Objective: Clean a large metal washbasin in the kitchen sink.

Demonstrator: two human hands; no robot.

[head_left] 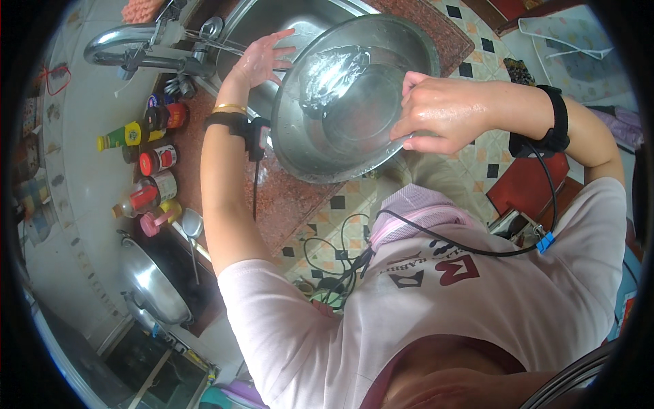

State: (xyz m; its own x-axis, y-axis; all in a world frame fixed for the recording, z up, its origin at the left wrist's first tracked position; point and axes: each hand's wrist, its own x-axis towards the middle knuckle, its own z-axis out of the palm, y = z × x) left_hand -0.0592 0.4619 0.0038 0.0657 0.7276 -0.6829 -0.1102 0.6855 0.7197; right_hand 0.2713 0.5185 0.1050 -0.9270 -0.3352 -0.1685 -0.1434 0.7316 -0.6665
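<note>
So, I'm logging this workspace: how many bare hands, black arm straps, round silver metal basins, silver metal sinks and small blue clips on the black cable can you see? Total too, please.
Bare left hand and right hand: 2
Black arm straps: 2
Round silver metal basin: 1
Silver metal sink: 1
Small blue clip: 1
Total: 7

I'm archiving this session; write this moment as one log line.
Right hand: gripping metal basin at rim | Left hand: spread open over sink | Basin: wet-looking inside | Faucet: left of both hands
</note>
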